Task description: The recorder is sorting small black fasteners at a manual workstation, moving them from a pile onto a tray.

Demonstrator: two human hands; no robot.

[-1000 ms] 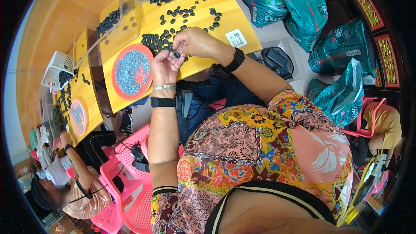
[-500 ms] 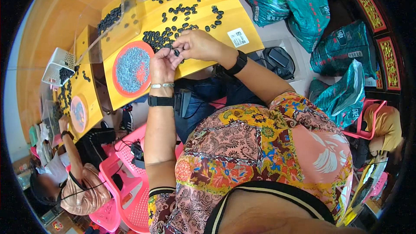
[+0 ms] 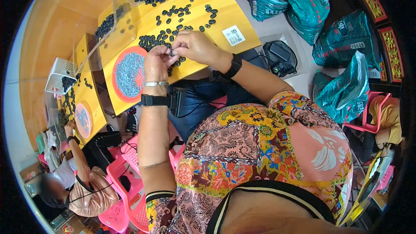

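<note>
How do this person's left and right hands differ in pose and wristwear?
The left hand shows its palm side to the camera, while the right hand shows its back. The left hand's wrist wears a pale bracelet above a black band; the right hand's, only a black band. Both hands' fingertips meet at a small dark piece.

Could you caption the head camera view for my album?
Left hand and right hand meet at a small black piece beside a round red plate on a yellow table.

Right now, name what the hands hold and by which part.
A small black piece, held between the left hand and the right hand; which part of it each grips is too small and covered to tell.
</note>
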